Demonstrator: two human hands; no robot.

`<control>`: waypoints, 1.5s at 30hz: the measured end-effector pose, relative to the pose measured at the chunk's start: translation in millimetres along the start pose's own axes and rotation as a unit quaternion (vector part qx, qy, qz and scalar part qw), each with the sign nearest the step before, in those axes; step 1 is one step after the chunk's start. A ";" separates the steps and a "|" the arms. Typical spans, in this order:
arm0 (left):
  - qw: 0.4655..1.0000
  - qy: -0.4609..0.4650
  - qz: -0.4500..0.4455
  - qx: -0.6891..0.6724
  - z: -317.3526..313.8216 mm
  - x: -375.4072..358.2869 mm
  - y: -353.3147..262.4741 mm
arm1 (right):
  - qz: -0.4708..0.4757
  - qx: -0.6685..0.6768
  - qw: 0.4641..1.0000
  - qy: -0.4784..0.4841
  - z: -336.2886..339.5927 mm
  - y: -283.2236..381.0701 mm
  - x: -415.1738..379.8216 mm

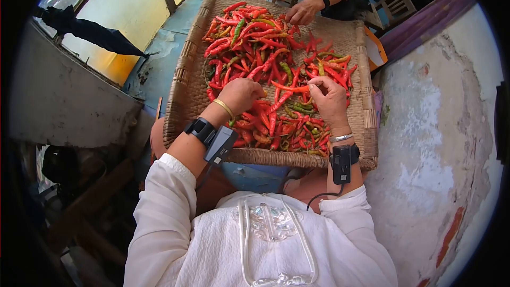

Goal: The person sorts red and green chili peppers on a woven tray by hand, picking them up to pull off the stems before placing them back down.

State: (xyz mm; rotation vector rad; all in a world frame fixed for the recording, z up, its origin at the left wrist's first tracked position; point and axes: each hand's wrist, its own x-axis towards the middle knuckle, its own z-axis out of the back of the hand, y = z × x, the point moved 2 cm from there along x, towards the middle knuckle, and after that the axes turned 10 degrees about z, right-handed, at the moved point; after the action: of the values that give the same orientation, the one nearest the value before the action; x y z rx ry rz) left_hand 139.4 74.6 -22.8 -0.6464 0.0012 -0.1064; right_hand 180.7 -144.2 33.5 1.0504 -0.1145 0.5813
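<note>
A broad woven basket tray (186, 74) holds a heap of chili peppers (255, 42), mostly red, with some green and yellowish ones. My right hand (330, 101) pinches the end of an orange-red chili pepper (289, 87) that points left across the tray. Over the left part of the heap, my left hand (239, 95) is closed with its fingers curled down; what they hold, if anything, is hidden. Smaller red and green peppers (303, 127) lie below and between my hands, near the tray's front edge.
Across the tray, another person's hands (305, 10) work at the far edge of the heap. A peeling wall (425, 127) stands close on the right. A folded dark umbrella (101, 34) juts out at left by the window, and a wooden chair (396, 8) stands behind.
</note>
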 end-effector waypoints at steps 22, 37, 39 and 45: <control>0.948 0.058 0.104 -0.294 -4.9 0.3 -0.9 | -0.159 0.236 0.941 0.181 -60.2 -35.8 -21.2; 0.982 0.159 -0.068 0.072 -14.7 -15.3 -4.2 | -0.244 0.528 0.787 -0.208 9.7 -90.9 30.6; 0.981 0.160 -0.069 0.080 -17.2 -14.7 -1.9 | -0.251 0.482 0.812 -0.214 -5.2 -94.3 23.3; 0.977 0.176 -0.057 0.108 -11.5 -12.3 -8.5 | -0.237 0.282 0.926 0.076 -59.4 -45.1 -13.3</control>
State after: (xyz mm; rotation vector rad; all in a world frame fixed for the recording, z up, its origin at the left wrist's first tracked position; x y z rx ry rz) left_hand 126.0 62.2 -27.3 -0.4039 0.2914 -0.3270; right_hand 181.4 -115.8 -36.7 1.5240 0.4621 0.2462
